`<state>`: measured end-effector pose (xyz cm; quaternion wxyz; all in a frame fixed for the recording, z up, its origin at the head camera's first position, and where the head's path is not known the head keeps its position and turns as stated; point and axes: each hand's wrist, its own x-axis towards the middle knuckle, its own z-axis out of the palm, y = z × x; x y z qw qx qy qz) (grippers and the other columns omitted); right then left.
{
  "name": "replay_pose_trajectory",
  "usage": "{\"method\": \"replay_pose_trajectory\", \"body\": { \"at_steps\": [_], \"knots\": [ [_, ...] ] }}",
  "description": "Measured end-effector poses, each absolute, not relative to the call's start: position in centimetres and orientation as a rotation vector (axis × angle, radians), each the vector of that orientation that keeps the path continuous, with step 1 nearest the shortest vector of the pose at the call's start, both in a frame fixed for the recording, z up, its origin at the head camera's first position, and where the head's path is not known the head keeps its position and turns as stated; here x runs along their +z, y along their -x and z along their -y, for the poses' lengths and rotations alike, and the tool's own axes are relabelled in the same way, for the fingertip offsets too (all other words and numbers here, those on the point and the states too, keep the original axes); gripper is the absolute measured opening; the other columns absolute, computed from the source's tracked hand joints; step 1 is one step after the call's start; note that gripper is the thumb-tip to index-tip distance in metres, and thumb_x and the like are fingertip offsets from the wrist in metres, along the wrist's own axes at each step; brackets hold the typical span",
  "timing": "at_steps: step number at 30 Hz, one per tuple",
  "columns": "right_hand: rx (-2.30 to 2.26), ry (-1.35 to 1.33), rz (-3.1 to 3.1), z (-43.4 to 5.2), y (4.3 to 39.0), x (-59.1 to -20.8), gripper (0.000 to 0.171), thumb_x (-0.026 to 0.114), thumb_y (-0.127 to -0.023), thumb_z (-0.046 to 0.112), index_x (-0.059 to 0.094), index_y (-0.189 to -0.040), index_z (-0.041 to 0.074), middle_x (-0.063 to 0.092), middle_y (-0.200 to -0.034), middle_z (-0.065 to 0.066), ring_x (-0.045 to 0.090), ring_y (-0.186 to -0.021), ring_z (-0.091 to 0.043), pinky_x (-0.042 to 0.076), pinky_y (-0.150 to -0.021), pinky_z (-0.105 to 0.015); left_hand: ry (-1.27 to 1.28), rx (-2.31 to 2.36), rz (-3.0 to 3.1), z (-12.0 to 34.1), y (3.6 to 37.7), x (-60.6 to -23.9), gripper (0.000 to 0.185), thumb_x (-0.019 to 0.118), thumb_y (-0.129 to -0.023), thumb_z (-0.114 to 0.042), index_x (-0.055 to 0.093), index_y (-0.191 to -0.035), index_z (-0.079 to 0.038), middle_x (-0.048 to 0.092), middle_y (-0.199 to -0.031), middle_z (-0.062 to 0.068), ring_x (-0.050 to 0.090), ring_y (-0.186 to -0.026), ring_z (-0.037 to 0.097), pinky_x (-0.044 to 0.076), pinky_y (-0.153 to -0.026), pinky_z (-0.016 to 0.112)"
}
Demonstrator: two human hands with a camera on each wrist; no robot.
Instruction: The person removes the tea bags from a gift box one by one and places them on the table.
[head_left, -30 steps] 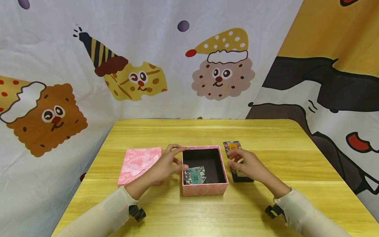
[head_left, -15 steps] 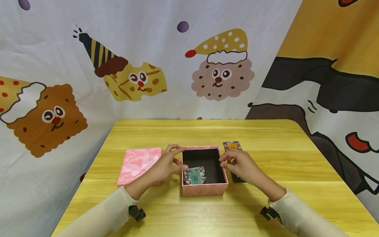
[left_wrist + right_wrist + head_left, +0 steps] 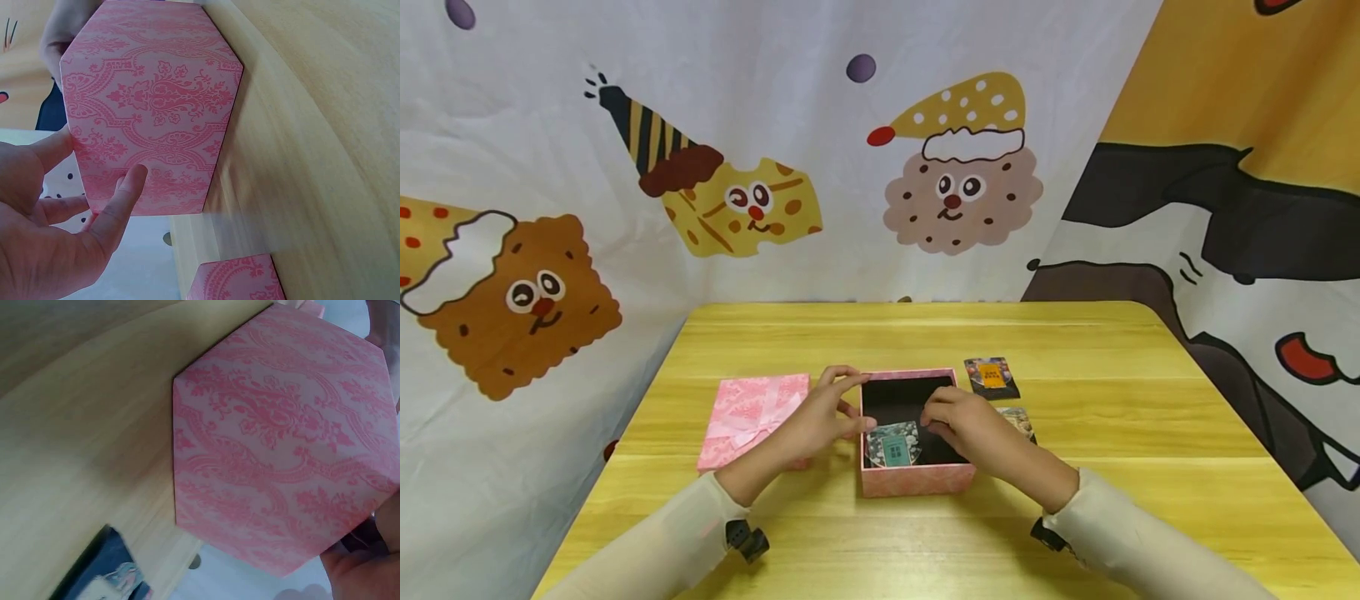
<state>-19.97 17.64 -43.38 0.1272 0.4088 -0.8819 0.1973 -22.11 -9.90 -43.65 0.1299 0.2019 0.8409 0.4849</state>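
Observation:
A pink patterned gift box (image 3: 919, 480) with a black inside stands lidless at the middle of the table. A packet with a green label (image 3: 895, 445) leans inside its near left corner. My left hand (image 3: 826, 414) grips the box's left wall; in the left wrist view one finger lies along the outer side while other fingertips reach the rim. My right hand (image 3: 973, 425) reaches over the right wall into the box, its curled fingers beside the packet's right edge. The right wrist view hides those fingertips behind the wall, so whether they pinch anything is unclear.
Left of the box lies its pink lid (image 3: 752, 417) with a ribbon bow. On the right are a dark packet with an orange label (image 3: 991, 377) and a beige-patterned packet (image 3: 1018, 419), partly covered by the right arm. A cartoon-printed cloth (image 3: 850, 275) hangs behind the table.
My right hand has moved left from over the right-hand packets, across the box's right rim and into the box. My left hand, the box and the green-labelled packet have stayed put.

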Motion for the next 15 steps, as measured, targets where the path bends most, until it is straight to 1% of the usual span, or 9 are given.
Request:
{"method": "replay_pose_trajectory", "body": {
  "at_steps": [4,6,10,12,15],
  "knots": [
    [0.511,-1.200,2.691,-16.5,20.4,-43.3,0.014,0.080,-0.089,0.001,0.077,-0.099,0.011,0.065,-0.098,0.000,0.066,-0.086,-0.013,0.058,-0.074,-0.023,-0.599,1.412,-2.439,10.0,22.2,-43.7,0.071,0.078,-0.093,-0.018,0.045,-0.155,-0.005,0.033,-0.156,0.015,0.066,-0.097,0.020,0.057,-0.068,0.026],
    [0.425,-1.171,2.752,-15.7,20.5,-43.4,0.014,0.080,-0.090,0.005,0.076,-0.103,0.010,0.065,-0.097,-0.001,0.066,-0.085,-0.015,0.058,-0.074,-0.027,-0.603,1.413,-2.433,10.0,22.2,-43.7,0.071,0.078,-0.093,-0.018,0.045,-0.155,-0.005,0.032,-0.157,0.015,0.066,-0.097,0.021,0.056,-0.067,0.026],
    [0.289,-1.085,2.869,-14.1,20.7,-43.6,0.019,0.080,-0.093,0.017,0.075,-0.109,0.009,0.065,-0.096,-0.002,0.065,-0.082,-0.015,0.058,-0.072,-0.031,-0.607,1.417,-2.415,10.1,22.2,-43.8,0.071,0.077,-0.094,-0.018,0.044,-0.156,-0.005,0.031,-0.157,0.015,0.066,-0.098,0.021,0.057,-0.068,0.027],
    [0.272,-1.042,2.923,-13.4,21.0,-43.7,0.022,0.080,-0.093,0.022,0.074,-0.112,0.010,0.065,-0.095,-0.001,0.064,-0.080,-0.014,0.057,-0.070,-0.030,-0.613,1.417,-2.409,10.2,22.2,-43.8,0.071,0.077,-0.094,-0.018,0.044,-0.156,-0.005,0.031,-0.157,0.016,0.066,-0.099,0.022,0.058,-0.068,0.027],
    [0.263,-1.036,2.942,-12.6,21.5,-44.0,0.024,0.079,-0.094,0.024,0.074,-0.113,0.009,0.065,-0.094,-0.002,0.064,-0.079,-0.014,0.057,-0.069,-0.029,-0.627,1.411,-2.413,10.2,22.2,-43.7,0.072,0.078,-0.094,-0.018,0.044,-0.156,-0.004,0.030,-0.158,0.017,0.066,-0.099,0.022,0.057,-0.068,0.027]
  ]
}}
